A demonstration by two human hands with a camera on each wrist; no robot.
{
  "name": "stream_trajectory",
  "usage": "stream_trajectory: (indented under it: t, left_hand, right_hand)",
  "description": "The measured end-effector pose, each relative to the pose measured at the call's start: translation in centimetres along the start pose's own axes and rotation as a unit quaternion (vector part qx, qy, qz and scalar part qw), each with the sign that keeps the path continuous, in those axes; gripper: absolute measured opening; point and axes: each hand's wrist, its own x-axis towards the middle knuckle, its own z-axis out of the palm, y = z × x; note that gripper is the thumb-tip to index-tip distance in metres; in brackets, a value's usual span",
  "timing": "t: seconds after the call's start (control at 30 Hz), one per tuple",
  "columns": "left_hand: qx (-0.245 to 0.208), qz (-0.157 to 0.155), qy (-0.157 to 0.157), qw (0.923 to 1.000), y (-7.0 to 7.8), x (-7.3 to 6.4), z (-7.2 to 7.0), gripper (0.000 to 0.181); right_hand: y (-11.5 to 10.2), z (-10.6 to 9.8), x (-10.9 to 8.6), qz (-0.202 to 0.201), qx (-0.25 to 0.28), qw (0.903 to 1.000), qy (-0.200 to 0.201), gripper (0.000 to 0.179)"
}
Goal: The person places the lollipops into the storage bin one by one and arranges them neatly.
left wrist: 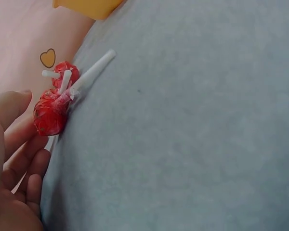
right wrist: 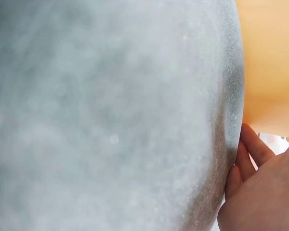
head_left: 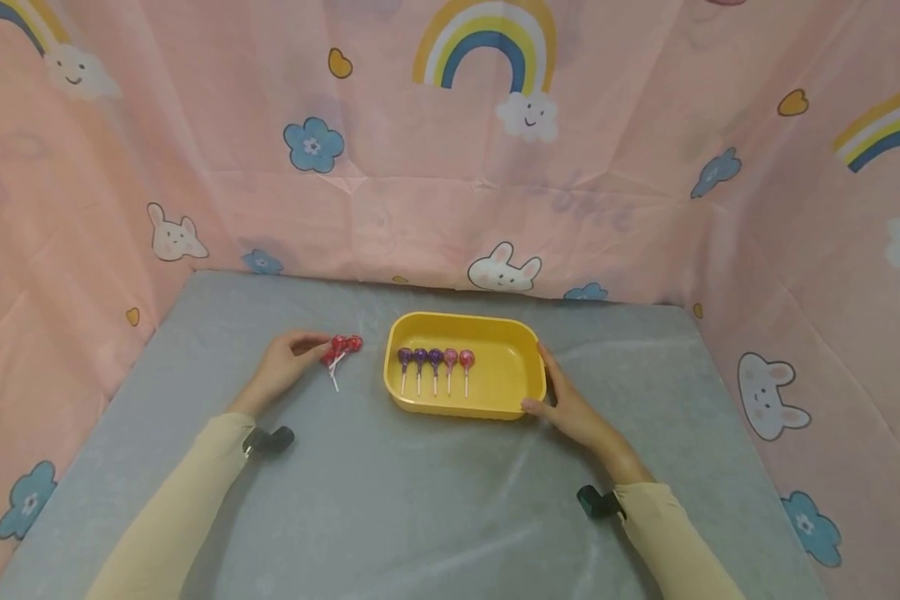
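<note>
My left hand (head_left: pixel 288 364) is at a small cluster of red lollipops (head_left: pixel 338 342) on the grey table, left of the yellow tray (head_left: pixel 506 407). In the left wrist view, its thumb stands apart from the red lollipops (left wrist: pixel 50 115), while a fingertip lies against or just behind them. Their white sticks cross each other. My right hand (head_left: pixel 579 414) holds the tray's right end, thumb at the front corner and fingers along the side. Inside the tray, three purple lollipops (head_left: pixel 420 357) and two pink lollipops (head_left: pixel 467 359) lie in a row, sticks toward me.
A grey cloth covers the table (head_left: pixel 420 500). Behind it and at both sides hangs a pink curtain (head_left: pixel 390 225) printed with rainbows, rabbits and flowers. Each wrist carries a small black camera (head_left: pixel 270 440).
</note>
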Motion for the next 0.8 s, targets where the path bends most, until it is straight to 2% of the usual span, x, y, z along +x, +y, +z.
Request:
stream_trajectory:
  t: [0.4,0.63,0.8]
  left_hand:
    - [0.038,0.031,0.011,0.9987,-0.47,-0.29,0.17,0.034]
    - [0.056,0.021,0.007,0.9982,-0.39,-0.56,0.26,0.037]
    - [0.065,0.025,0.012,0.9975,-0.24,-0.64,0.28,0.035]
  right_hand:
    - [0.02,0.14,0.01,0.004,0.0,1.0,0.001,0.102]
    - [0.06,0.09,-0.03,0.007,0.001,1.0,0.0,0.102]
    - [-0.01,0.13,-0.04,0.011,-0.001,0.9999,0.001,0.103]
